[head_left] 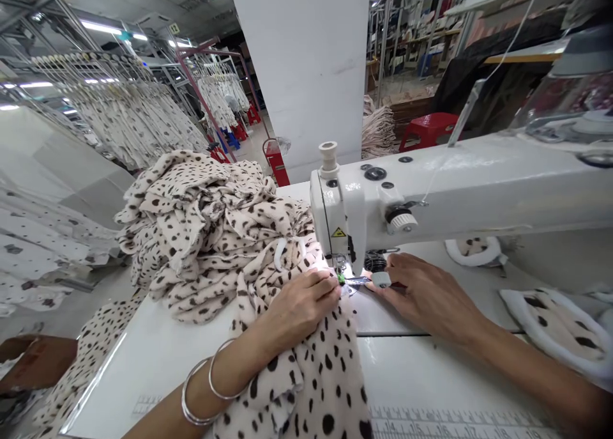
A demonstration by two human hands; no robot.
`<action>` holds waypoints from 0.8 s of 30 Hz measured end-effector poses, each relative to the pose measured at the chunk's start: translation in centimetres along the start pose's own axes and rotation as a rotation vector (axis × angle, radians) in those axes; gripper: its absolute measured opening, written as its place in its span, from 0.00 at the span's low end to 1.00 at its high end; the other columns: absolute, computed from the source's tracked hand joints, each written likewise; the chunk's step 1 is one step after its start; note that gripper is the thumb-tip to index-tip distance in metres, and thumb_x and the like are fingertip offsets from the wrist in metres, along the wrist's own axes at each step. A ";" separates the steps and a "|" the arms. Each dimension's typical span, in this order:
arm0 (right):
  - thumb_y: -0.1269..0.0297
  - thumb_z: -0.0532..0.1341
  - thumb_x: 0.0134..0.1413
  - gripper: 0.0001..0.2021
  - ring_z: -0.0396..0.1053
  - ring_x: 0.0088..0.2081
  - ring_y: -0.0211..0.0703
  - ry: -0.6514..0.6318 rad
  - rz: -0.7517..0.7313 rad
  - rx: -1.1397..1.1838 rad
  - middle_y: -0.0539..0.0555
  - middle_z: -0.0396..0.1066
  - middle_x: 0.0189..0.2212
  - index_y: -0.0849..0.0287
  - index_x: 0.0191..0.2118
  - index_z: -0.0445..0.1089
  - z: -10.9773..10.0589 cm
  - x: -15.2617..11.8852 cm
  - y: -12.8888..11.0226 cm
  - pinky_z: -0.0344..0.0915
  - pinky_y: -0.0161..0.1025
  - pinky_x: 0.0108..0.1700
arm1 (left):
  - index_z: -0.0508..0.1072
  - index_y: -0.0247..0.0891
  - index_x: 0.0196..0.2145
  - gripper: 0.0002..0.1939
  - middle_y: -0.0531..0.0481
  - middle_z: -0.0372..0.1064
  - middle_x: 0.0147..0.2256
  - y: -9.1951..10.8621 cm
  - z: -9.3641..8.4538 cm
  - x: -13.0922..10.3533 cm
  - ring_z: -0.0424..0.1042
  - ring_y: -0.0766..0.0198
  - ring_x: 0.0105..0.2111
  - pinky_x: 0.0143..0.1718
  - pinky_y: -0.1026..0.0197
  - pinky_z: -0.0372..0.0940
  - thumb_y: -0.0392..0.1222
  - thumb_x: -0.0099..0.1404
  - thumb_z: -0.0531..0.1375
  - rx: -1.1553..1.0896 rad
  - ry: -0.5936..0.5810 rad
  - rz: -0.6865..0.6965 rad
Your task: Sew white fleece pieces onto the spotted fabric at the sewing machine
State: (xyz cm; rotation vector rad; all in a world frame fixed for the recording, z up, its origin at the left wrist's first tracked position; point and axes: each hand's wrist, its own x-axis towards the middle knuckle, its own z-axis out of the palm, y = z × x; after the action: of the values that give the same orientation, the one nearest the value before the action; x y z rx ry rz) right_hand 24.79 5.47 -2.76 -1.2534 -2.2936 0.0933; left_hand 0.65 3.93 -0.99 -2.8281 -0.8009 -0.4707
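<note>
My left hand [306, 301], with two bangles at its wrist, presses its bent fingers together on cream, dark-spotted plush fabric [330, 362] just left of the needle area. The presser foot is partly hidden, with a small green piece beside it. My right hand [421, 292] is closed behind the head of the white sewing machine [335, 215]. From its fingers, narrow metal blades that look like thread snips [357, 281] point left at the lit needle area. The machine's knob covers part of the grip.
A big heap of the spotted fabric [205, 215] lies on the left of the table. White-edged spotted pieces [560, 324] rest at right. A printed ruler [431, 423] runs along the front. Beyond stand a white pillar [306, 75], hanging garments [129, 119] and a red stool [428, 129].
</note>
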 end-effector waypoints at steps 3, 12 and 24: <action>0.55 0.54 0.64 0.18 0.59 0.20 0.36 -0.045 -0.006 0.066 0.50 0.65 0.24 0.56 0.24 0.68 -0.5 -0.1 0.1 0.55 0.34 0.21 | 0.68 0.30 0.45 0.11 0.41 0.72 0.43 0.0 0.1 0.0 0.70 0.60 0.43 0.44 0.58 0.72 0.30 0.74 0.47 0.009 -0.005 -0.007; 0.52 0.50 0.65 0.22 0.57 0.19 0.37 0.016 -0.013 -0.060 0.51 0.63 0.22 0.55 0.23 0.67 1.2 -0.1 -0.2 0.49 0.35 0.19 | 0.71 0.29 0.42 0.13 0.42 0.73 0.42 -0.5 0.3 0.2 0.71 0.61 0.44 0.44 0.61 0.73 0.30 0.74 0.47 -0.011 0.032 0.013; 0.63 0.50 0.60 0.13 0.71 0.36 0.50 0.081 0.049 -0.227 0.57 0.73 0.33 0.55 0.38 0.73 1.4 0.0 3.0 0.64 0.41 0.31 | 0.75 0.28 0.38 0.20 0.44 0.70 0.32 -2.3 1.2 0.4 0.72 0.63 0.39 0.35 0.65 0.72 0.33 0.76 0.44 -0.029 0.075 -0.027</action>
State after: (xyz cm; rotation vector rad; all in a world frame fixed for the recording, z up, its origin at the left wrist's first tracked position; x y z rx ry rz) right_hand 26.41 7.43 -4.82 -1.3987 -2.2518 -0.2024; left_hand 0.08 6.36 -1.85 -2.8100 -0.8256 -0.5929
